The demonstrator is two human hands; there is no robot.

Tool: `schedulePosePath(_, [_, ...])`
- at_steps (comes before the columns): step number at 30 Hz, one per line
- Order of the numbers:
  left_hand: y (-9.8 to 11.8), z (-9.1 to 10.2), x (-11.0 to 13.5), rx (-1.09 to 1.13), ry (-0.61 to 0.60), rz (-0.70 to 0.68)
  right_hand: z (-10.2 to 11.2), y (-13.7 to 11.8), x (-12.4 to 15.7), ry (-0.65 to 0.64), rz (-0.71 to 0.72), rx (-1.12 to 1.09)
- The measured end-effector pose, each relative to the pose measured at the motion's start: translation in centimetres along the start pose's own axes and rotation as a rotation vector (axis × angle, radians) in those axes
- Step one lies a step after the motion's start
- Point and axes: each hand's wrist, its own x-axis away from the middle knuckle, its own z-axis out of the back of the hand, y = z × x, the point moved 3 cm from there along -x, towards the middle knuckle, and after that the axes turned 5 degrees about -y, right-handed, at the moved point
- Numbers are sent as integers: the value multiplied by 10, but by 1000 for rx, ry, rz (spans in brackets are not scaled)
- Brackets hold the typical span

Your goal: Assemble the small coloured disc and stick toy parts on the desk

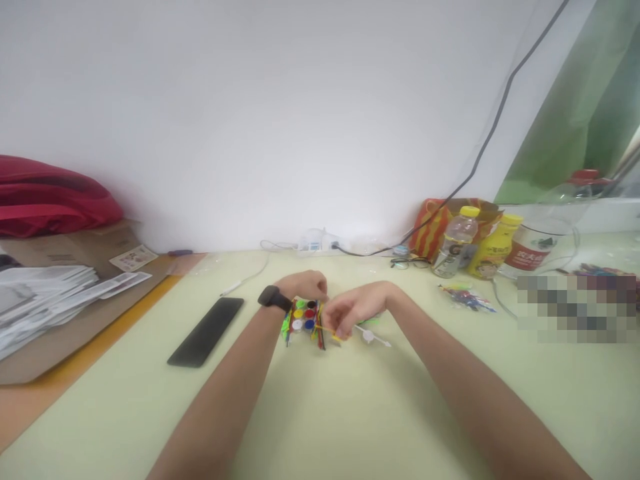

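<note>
My left hand [313, 285], with a black watch [273, 297] on its wrist, is curled closed just beyond a set of small paint pots [303, 315] in green, black, yellow, red, white and blue. Whatever its fingers might hold is hidden. To the right of the pots, my right hand [359, 305] pinches a thin yellow stick [327, 329] between thumb and fingers. Thin coloured sticks [321, 339] lie along the right side of the pots. A white plastic piece with a round middle and a pointed end [369, 336] pokes out under the right hand.
A black phone [206, 332] lies left of my left forearm. Papers and a cardboard box [75, 248] under a red bag [55, 197] fill the far left. At right stand bottles [457, 243], a striped bag [431, 223] and a small colourful packet [467, 297]. A power strip [316, 240] sits against the wall.
</note>
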Motion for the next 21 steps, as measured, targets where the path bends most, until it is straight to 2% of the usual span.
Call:
schedulePosePath(2, [-2,0,0,4,5,-1,-1,9,-7,-24,-94,17])
schedulePosePath(5, [-3,0,-1,11,3,-2,7,19,-2,123,-229,57])
schedulePosePath(8, [-2,1,0,26,-1,-5,18,22,13,245,-285,75])
schedulePosePath(13, [3,0,3,66,-33,-23,29,32,31,339,-340,70])
schedulePosePath(16, [5,0,3,87,-29,-46,32,34,37,397,-303,51])
schedulePosePath(21, [16,13,8,148,92,-175,37,24,41,587,-72,-28])
